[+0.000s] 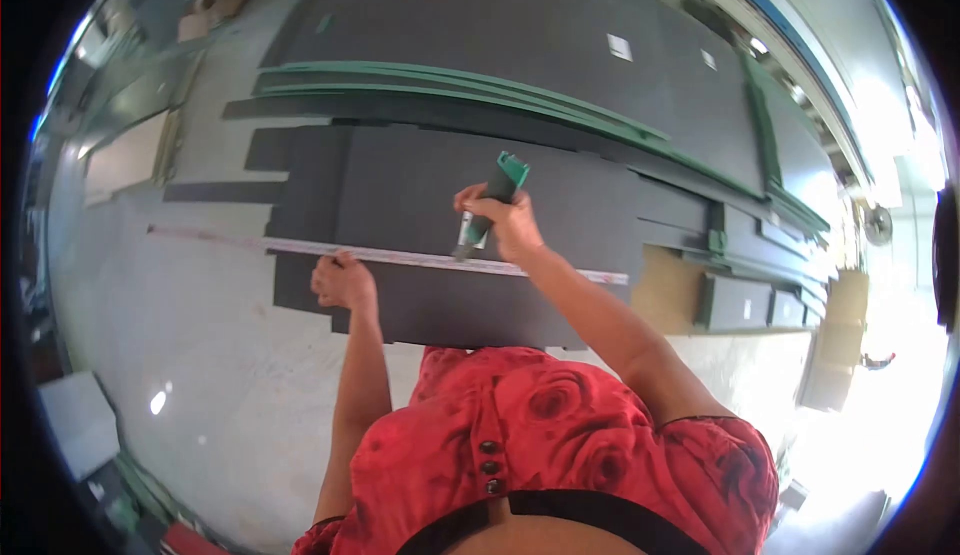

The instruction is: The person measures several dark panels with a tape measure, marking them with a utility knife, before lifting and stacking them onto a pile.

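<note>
The right hand (512,227) has its fingers closed round a dark tool with a green end (490,210), held at a slant above the dark sheet (400,180), its lower end by the long ruler (400,255). The left hand (344,283) has bent fingers on the ruler, left of the tool; whether they pinch or only press, I cannot tell. The ruler crosses the sheet, its left end jutting past the sheet's left edge over open floor (200,335). Green-edged panels (480,25) crowd the far side.
</note>
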Tool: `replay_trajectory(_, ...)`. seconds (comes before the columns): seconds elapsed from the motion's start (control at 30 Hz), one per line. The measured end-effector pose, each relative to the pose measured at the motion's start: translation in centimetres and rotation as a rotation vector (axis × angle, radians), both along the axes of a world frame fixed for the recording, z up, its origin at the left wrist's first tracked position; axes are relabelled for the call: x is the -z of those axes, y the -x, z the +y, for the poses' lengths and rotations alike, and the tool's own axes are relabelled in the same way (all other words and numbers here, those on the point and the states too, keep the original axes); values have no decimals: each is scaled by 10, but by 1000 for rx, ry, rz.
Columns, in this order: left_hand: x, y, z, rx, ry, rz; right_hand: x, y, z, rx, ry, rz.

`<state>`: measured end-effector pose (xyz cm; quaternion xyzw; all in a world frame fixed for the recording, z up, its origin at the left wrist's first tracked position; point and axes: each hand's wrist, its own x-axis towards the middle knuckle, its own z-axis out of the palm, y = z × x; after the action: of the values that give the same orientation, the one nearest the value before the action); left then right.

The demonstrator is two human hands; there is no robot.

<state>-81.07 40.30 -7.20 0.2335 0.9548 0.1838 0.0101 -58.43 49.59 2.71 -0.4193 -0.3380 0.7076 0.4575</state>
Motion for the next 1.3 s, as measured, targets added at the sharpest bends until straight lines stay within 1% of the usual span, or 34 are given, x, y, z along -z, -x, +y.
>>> replay_trajectory(0.03,-8,-1,2,-13,48,-83,-12,-32,-1,54,-25,-53)
replay_trajectory(0.07,-4,-2,3,18,50,-91,-21,-64,-3,104,-48,-100)
replay_trajectory(0.13,1,0,1,0,19,-56,-24,-128,-13,236,-43,-383)
replay_trajectory(0.2,0,-1,2,1,37,-64,-6,-192,-27,318,-61,-691)
replay_trajectory(0.27,1,-1,4,-7,54,-66,12,-240,-51,377,18,-904)
replay_trajectory(0.3,3,-2,3,-11,64,-54,30,-259,-63,390,24,-901)
replay_trajectory(0.33,4,-1,3,-16,76,-42,52,-275,-75,338,65,-1091)
replay_trajectory(0.37,2,0,5,-12,118,-61,59,-281,-86,278,110,-1279)
replay_trajectory(0.4,3,-1,5,-1,120,-58,68,-285,-96,287,118,-1277)
replay_trajectory(0.47,6,-1,5,-14,98,-14,78,-280,-109,249,127,-1491)
replay_trajectory(0.5,7,-1,5,-9,97,-8,85,-279,-113,285,199,-1387)
replay_trajectory(0.53,9,0,5,-17,98,-19,83,-275,-115,289,201,-1381)
replay_trajectory(0.6,7,0,6,-27,93,-26,68,-263,-114,333,357,-1108)
replay_trajectory(0.73,3,-1,6,-43,85,-61,97,-270,-118,354,281,-1113)
replay_trajectory(0.8,1,1,5,-53,72,-70,111,-275,-118,386,191,-1195)
replay_trajectory(0.87,-5,3,5,-52,52,-177,102,-271,-114,413,215,-1139)
replay_trajectory(0.9,-7,4,6,-58,50,-173,98,-270,-112,443,244,-1085)
replay_trajectory(0.97,-20,2,15,-46,69,-246,89,-268,-98,454,228,-1054)
replay_trajectory(1.03,-29,-1,26,-48,64,-240,85,-269,-80,468,217,-1027)
replay_trajectory(1.1,-28,-3,40,-51,55,-215,83,-268,-59,462,172,-1053)
replay_trajectory(1.2,-16,-3,55,-39,62,-142,79,-266,-38,487,212,-1112)
replay_trajectory(1.23,-20,-4,59,-32,71,-170,85,-267,-35,482,209,-1111)
replay_trajectory(1.3,-19,-7,66,-39,88,-164,110,-280,-29,496,141,-1201)
